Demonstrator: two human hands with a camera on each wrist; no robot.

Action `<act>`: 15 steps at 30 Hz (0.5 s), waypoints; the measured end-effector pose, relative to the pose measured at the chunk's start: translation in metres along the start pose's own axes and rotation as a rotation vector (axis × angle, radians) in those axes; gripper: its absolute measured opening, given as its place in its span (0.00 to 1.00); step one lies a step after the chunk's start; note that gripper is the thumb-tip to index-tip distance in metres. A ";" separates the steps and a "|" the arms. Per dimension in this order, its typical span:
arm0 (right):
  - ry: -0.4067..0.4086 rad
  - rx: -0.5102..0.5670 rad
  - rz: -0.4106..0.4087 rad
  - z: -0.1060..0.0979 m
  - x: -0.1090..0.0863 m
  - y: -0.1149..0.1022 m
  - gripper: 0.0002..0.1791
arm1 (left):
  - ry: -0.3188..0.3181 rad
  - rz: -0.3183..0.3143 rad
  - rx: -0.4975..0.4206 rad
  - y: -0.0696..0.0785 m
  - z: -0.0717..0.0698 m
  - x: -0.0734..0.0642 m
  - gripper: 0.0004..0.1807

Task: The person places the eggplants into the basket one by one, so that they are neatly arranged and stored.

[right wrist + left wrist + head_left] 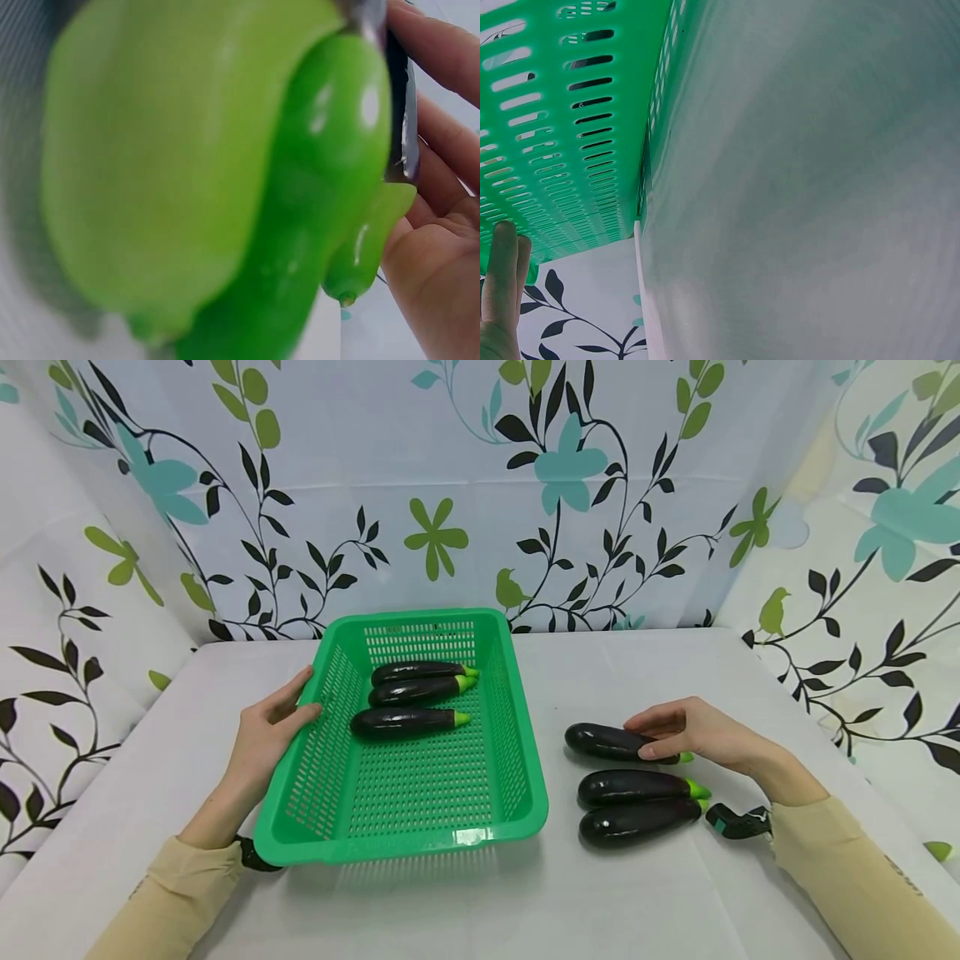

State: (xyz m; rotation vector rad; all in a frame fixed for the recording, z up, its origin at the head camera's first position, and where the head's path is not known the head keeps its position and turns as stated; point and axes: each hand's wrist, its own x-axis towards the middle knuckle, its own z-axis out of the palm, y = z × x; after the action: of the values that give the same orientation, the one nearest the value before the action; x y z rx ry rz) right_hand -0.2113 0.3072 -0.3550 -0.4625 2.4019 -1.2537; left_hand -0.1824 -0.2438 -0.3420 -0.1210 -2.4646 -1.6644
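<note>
At the left side of a green plastic basket (390, 850), my left hand (266, 735) grips the rim, thumb at the edge. Its fingers (501, 270) lie along the slotted outer wall in the left wrist view. Three dark eggplants with green stems lie in the basket: a far one (412, 671), a middle one (412, 692) and a nearer one (401, 723). To the right, my right hand (708, 735) holds the stem half of another eggplant (600, 741) between thumb and fingers. In the right wrist view, green stem ends (165, 150) fill much of the picture.
Two more eggplants, one (633, 787) just beyond the other (637, 824), lie on the white-covered table (480, 914) nearer me than the held one. A leaf-patterned curtain (450, 460) hangs behind the table and down both sides. A dark wrist strap (738, 821) sits by my right sleeve.
</note>
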 end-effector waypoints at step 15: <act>0.040 -0.058 0.009 -0.005 0.002 -0.005 0.24 | 0.002 0.010 0.017 -0.004 -0.001 0.002 0.31</act>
State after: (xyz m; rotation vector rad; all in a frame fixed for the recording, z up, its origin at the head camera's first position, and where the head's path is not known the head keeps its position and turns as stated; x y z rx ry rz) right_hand -0.2150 0.3067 -0.3485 -0.4466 2.4770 -1.2025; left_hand -0.1847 -0.2457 -0.3448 -0.1293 -2.4717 -1.6384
